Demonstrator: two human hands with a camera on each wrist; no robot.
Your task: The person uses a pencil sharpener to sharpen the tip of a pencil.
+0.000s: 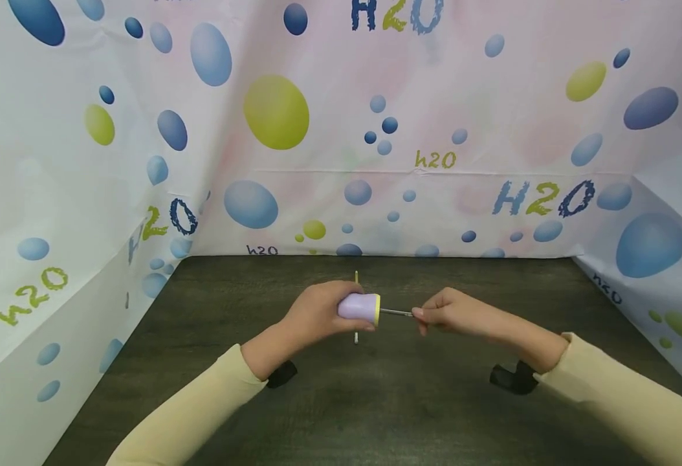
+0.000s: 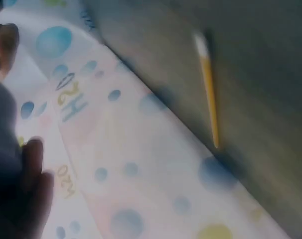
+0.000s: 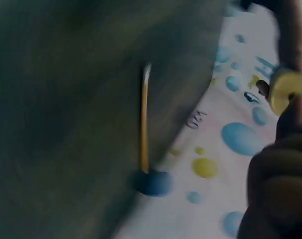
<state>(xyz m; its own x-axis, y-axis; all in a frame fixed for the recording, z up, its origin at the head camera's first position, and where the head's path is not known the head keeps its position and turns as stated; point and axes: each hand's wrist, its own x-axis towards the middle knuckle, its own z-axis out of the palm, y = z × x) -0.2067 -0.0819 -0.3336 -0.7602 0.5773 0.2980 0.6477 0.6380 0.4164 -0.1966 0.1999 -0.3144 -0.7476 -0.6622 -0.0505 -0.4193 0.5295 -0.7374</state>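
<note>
My left hand (image 1: 312, 317) grips a lavender cylinder (image 1: 357, 307) with a yellow end face, held sideways above the table. That yellow end (image 3: 285, 95) shows a dark spot at its middle in the right wrist view. From it a thin metallic rod (image 1: 396, 312) reaches to my right hand (image 1: 457, 314), whose thumb and fingers pinch its outer end. Whether the rod goes into the cylinder or only touches it, I cannot tell. Behind and below the cylinder a thin yellow stick with a white tip, like a small paintbrush (image 2: 210, 97), lies on the table.
The dark wooden table (image 1: 411, 414) ends at a white backdrop (image 1: 341, 149) printed with blue and green ovals, which also runs along both sides. Dark pieces of wrist gear (image 1: 514, 378) hang under both forearms.
</note>
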